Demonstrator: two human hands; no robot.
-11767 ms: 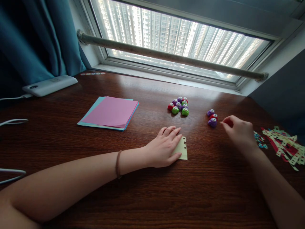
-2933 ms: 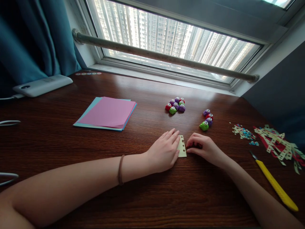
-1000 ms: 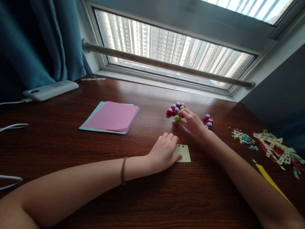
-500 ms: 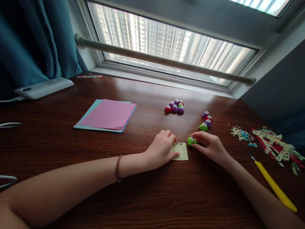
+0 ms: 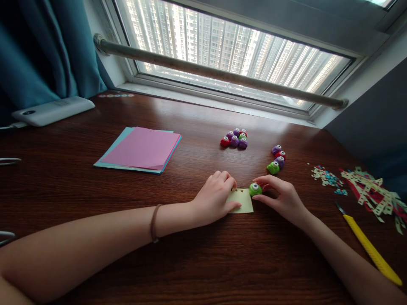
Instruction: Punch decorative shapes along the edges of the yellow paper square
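A small pale yellow paper (image 5: 244,202) lies on the table with star-shaped holes along its far edge. My left hand (image 5: 212,195) grips its left side, thumb resting on top and the other fingers curled at the far edge. My right hand (image 5: 282,197) pinches a green craft punch (image 5: 255,189) between thumb and fingers. A star mark shows on the punch's white top, and its body meets the paper's upper right corner. Part of the paper is hidden under my left hand.
Two groups of coloured craft punches (image 5: 234,141) (image 5: 276,159) stand farther back. Coloured paper sheets (image 5: 140,148) lie at left, near a white device (image 5: 55,111). To the right are confetti bits (image 5: 327,176), cut paper strips (image 5: 369,188) and a yellow craft knife (image 5: 369,243) with its blade exposed.
The green punch has turned in my right hand so its star-marked top faces more upward, and it has come up against the paper's corner. My left hand stays on the paper.
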